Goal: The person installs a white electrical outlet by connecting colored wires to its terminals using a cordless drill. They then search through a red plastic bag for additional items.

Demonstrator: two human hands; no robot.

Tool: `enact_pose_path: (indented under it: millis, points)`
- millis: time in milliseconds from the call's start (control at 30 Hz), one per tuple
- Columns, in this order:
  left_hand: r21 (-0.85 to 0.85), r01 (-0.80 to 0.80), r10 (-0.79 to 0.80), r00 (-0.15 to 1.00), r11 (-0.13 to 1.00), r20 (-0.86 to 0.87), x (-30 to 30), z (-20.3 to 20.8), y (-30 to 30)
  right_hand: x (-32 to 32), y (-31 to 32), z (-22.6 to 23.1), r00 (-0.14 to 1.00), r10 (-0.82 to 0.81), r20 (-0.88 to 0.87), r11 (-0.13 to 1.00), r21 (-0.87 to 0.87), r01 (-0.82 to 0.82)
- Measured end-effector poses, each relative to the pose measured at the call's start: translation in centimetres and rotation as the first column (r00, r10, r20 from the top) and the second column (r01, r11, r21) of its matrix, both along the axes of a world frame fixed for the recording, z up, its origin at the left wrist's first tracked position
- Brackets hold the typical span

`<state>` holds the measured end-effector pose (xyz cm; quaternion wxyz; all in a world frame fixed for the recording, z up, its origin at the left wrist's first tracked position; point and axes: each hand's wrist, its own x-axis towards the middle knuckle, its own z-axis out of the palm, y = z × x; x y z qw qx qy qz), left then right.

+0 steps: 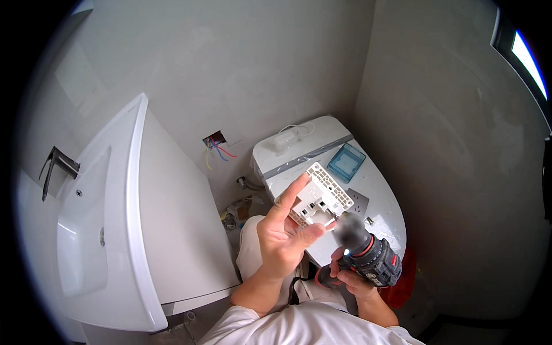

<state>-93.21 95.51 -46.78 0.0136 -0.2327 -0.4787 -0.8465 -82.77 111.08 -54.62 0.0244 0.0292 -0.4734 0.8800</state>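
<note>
My left hand point(280, 241) holds a white wall socket point(325, 194) with its back turned up, showing a ribbed frame and several terminals. The index finger stretches along one edge and the thumb lies at the near side. My right hand point(352, 279) is wrapped round the grip of a black and red cordless drill point(375, 260). Its blurred chuck points at the socket's near right side, and the bit's tip meets or nearly meets a terminal there; I cannot tell which. Beneath both lies the white lid of a toilet point(382, 198).
On the toilet lie a clear blue splash cover point(347, 163), a grey faceplate point(357, 202) and a clear plastic piece point(286, 140). Coloured wires point(217, 150) stick out of a wall box behind. A white washbasin point(86, 230) stands left; something red point(402, 282) is at the right.
</note>
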Motion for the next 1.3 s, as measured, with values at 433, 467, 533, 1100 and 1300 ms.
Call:
enact_pose_path:
  millis: [433, 467, 533, 1100, 1300]
  points:
    - [-0.082, -0.008, 0.001, 0.997, 0.997, -0.081, -0.4, -1.6, -0.7, -0.5, 1.0, -3.0, 0.99, 0.132, 0.038, 0.976, 0.171, -0.137]
    - [-0.105, -0.025, 0.016, 0.996, 0.994, -0.087, -0.4, -1.8, -0.8, -0.6, 0.7, -2.8, 0.994, 0.109, 0.019, 0.983, 0.149, -0.111]
    - [-0.148, -0.084, 0.067, 0.991, 0.985, -0.117, -0.3, -2.0, -1.0, -0.4, 0.4, -2.1, 0.997, 0.076, 0.019, 0.991, 0.108, -0.078]
    - [-0.181, -0.131, 0.098, 0.979, 0.975, -0.181, -0.4, -4.0, -1.5, -0.1, 0.5, -2.0, 0.989, 0.149, 0.018, 0.988, -0.035, -0.148]
    - [-0.176, -0.115, 0.081, 0.979, 0.978, -0.189, -0.3, -3.6, -1.4, 0.2, 0.5, -2.5, 0.991, 0.136, 0.013, 0.99, -0.049, -0.135]
